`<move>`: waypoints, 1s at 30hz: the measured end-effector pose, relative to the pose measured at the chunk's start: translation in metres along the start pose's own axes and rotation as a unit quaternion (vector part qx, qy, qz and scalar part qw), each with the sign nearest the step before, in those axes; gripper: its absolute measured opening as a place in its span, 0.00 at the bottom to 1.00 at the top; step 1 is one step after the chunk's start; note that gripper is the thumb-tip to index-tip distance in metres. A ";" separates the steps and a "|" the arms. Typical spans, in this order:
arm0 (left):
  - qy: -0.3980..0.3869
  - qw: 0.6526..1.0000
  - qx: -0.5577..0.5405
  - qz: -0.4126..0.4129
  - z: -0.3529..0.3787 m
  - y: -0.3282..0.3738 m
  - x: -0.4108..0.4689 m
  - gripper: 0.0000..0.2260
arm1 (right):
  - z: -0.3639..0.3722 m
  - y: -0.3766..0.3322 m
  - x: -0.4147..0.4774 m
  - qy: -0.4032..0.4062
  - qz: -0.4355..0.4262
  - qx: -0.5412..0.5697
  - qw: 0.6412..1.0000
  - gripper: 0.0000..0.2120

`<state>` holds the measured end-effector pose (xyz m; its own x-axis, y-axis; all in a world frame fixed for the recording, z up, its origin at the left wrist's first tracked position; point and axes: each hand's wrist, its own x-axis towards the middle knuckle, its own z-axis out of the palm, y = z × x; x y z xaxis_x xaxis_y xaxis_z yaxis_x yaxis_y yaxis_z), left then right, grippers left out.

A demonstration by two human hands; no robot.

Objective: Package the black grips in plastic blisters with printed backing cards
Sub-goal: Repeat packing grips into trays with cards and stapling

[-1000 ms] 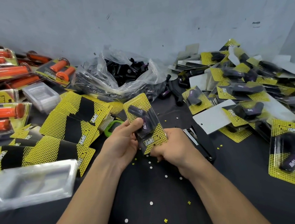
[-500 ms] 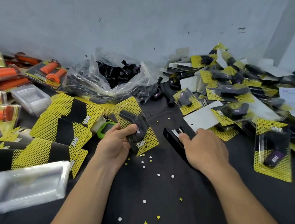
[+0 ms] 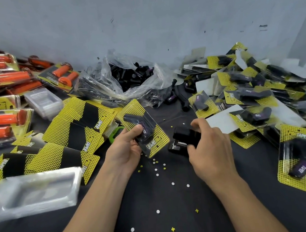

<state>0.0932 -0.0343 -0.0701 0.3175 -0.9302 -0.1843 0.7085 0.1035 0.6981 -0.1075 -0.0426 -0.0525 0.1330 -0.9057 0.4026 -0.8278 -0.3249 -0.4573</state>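
Observation:
My left hand [image 3: 124,149] grips a blister pack [image 3: 145,126] at the table's middle: a yellow and black backing card with black grips under clear plastic, thumb pressed on its front. Just right of it, my right hand [image 3: 209,147] curls round a black stapler [image 3: 181,138], which is lifted off the cloth and points at the pack's lower right edge. A clear plastic bag [image 3: 121,79] of loose black grips lies behind. Loose backing cards [image 3: 71,140] fan out on the left. An empty blister tray stack [image 3: 33,192] sits at the near left.
Finished yellow packs [image 3: 256,92] pile up on the right, one [image 3: 300,160] lying near the front. Orange grip packs [image 3: 1,95] crowd the far left, with another clear blister stack [image 3: 43,101]. Punched paper dots [image 3: 160,166] dot the black cloth. A grey wall stands behind.
My right hand left the pack, reached right to the stapler on the table, and has now picked it up and brought it toward the pack. The left hand kept holding the pack.

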 end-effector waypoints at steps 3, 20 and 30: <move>-0.008 1.000 -0.003 0.001 0.000 -0.001 0.000 0.28 | -0.012 0.008 0.002 -0.061 -0.027 0.054 0.996 0.15; -0.048 0.998 -0.026 0.024 -0.002 0.003 0.000 0.19 | -0.006 0.000 -0.011 -0.236 0.011 0.036 0.971 0.32; -0.115 0.993 -0.025 0.021 -0.004 0.007 -0.006 0.28 | -0.008 -0.005 -0.012 -0.237 0.030 0.270 0.933 0.27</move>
<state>0.0991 -0.0269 -0.0672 0.1997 -0.9798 0.0120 0.7301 0.1570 0.6650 -0.1094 -0.0277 -0.0487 0.4272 -0.9038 0.0263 -0.4636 -0.2440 -0.8518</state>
